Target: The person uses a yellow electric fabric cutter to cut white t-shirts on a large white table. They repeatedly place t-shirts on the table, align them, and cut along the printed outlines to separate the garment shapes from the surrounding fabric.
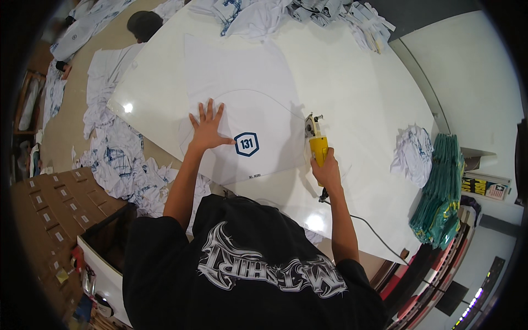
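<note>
A white fabric piece (242,66) lies flat on the white table, with a curved line across it and a blue hexagonal printed badge (247,144) near its lower part. My left hand (208,132) rests on this fabric with fingers spread, its thumb beside the badge. My right hand (330,170) is wrapped round the yellow body of an electric rotary cutter (319,144). The cutter's round blade head sits at the fabric's right edge, near the end of the curved line. From the cutter's rear a dark cord runs to the table's near right edge.
Crumpled white and blue fabric (124,165) lies along the table's left side; more cloth (253,22) is heaped at the far edge. At right are a white bundle (413,157) and green bagged stacks (440,192). Brown boxes (55,203) stand lower left. A dark-capped person (144,26) is beyond.
</note>
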Motion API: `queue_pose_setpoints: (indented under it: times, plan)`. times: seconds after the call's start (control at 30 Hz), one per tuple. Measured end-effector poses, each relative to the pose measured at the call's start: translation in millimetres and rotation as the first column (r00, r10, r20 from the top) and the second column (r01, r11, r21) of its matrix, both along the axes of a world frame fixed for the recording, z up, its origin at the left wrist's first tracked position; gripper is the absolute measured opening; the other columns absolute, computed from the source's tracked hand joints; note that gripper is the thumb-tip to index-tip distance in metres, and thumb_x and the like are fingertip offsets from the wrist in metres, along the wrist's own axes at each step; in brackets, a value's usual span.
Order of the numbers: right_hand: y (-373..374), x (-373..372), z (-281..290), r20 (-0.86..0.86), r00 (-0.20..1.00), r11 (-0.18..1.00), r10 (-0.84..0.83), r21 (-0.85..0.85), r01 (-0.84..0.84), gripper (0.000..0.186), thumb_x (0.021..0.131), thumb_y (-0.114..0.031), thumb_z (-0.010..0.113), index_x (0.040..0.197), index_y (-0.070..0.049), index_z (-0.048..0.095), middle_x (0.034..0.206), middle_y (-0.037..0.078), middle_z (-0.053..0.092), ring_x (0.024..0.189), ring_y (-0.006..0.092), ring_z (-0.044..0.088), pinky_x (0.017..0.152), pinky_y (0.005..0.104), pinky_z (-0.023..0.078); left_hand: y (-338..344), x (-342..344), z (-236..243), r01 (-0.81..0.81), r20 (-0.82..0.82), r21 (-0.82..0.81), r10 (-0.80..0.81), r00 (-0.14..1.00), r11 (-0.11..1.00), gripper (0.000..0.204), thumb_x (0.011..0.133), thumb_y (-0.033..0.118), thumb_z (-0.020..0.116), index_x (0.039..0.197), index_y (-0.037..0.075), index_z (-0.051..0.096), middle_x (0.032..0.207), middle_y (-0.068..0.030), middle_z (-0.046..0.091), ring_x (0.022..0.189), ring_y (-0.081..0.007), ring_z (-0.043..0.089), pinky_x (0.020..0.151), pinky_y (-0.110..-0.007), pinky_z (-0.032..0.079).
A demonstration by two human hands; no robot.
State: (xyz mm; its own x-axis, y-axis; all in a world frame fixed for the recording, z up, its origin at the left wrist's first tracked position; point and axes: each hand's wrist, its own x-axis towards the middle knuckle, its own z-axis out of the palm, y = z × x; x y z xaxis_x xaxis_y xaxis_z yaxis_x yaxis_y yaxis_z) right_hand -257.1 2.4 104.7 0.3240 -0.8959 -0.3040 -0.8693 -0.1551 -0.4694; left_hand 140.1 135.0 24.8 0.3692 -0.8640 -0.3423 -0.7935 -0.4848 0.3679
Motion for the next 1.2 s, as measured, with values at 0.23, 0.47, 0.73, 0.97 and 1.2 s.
queue_pose_setpoints:
  times: [0.23,0.47,0.73,0.97,1.2]
  plan:
    - [-24,15,-8,-0.052,0.999,0.999,0.004,-0.046,-0.006,0.055,0.092,-0.028,0.07,0.125,0.006,0.043,0.102,0.039,0.068,0.096,0.0555,0.068,0.083,0.0555,0.056,2,1,-5,-0.008,-0.013,-0.006,0.008,1.0,1.0,0.149,0.049,0.071,0.09,0.169,0.021,0.018,0.176,-0.0201,-0.002,0.159,-0.0493,-0.012,0.115,-0.08,-0.008]
    - [17,-31,-1,-0.012,0.991,0.99,-0.134,0.031,0.135,0.06,0.092,-0.029,0.071,0.133,0.005,0.043,0.106,0.038,0.068,0.099,0.0551,0.068,0.084,0.054,0.055,-18,-3,0,-0.007,0.015,0.077,0.006,1.0,0.997,0.144,0.057,0.075,0.086,0.169,0.017,0.018,0.174,-0.025,0.003,0.158,-0.053,-0.006,0.115,-0.082,-0.001]
    - [97,-164,2,0.12,0.815,0.823,-0.568,0.126,0.555,0.054,0.092,-0.027,0.073,0.129,0.006,0.051,0.107,0.025,0.07,0.094,0.0355,0.071,0.084,0.0443,0.056,-192,-29,-23,-0.169,0.056,-0.146,0.178,0.982,0.975,0.113,0.087,0.077,0.061,0.166,0.006,0.021,0.171,-0.0327,0.008,0.156,-0.0569,-0.002,0.115,-0.082,0.002]
    - [141,-234,5,0.232,0.526,0.574,-0.818,0.288,0.766,0.045,0.093,-0.023,0.071,0.125,0.004,0.055,0.104,0.014,0.066,0.089,0.0216,0.065,0.08,0.0359,0.055,-347,-144,-46,0.207,0.297,-0.148,-0.156,0.942,0.967,0.105,0.091,0.082,0.048,0.166,0.012,0.026,0.173,-0.025,0.012,0.157,-0.0546,-0.002,0.118,-0.078,0.001]
    - [140,-221,13,0.286,0.494,0.565,-0.821,0.277,0.777,0.047,0.091,-0.022,0.074,0.126,0.004,0.055,0.099,0.016,0.07,0.086,0.0228,0.068,0.079,0.038,0.056,-369,-299,2,0.702,-0.048,-0.448,-0.799,0.6,0.554,0.086,0.099,0.067,0.055,0.162,0.012,0.037,0.172,-0.0165,0.023,0.16,-0.0387,0.015,0.129,-0.054,0.011]
